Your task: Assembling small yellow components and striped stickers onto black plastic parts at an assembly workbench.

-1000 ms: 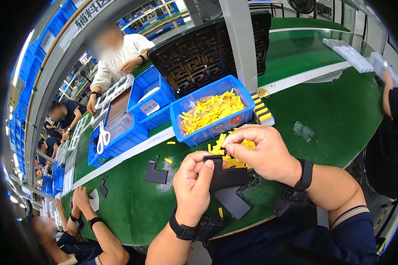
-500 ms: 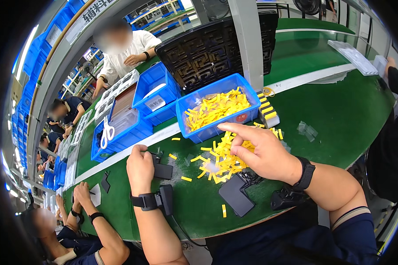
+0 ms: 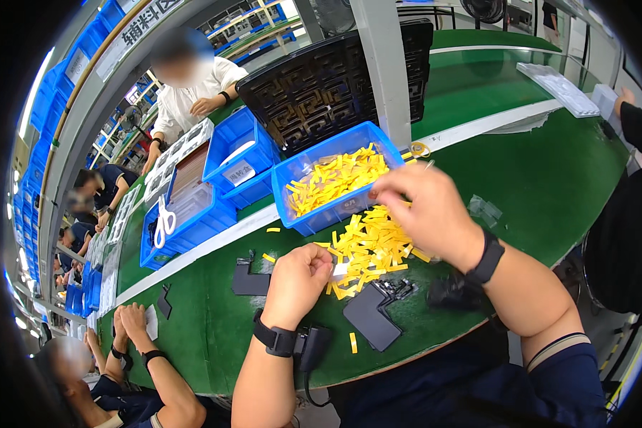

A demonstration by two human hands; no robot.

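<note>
though apart, yellow strip lengthwise bodyward

Left forearm comes up from lower edge, near vertical, leaning a bit right toward the wrist. Left hand low, back of hand mostly to camera, fingers curled in, thumb bent close to index; can't tell whether anything is pinched. Right elbow bent, right forearm slants up and left from lower right. Right hand higher and farther forward than left, slightly blurred, thumb and index pointing left, tips close, grip unclear. Hands apart, not touching; both wrists roughly straight.
</note>
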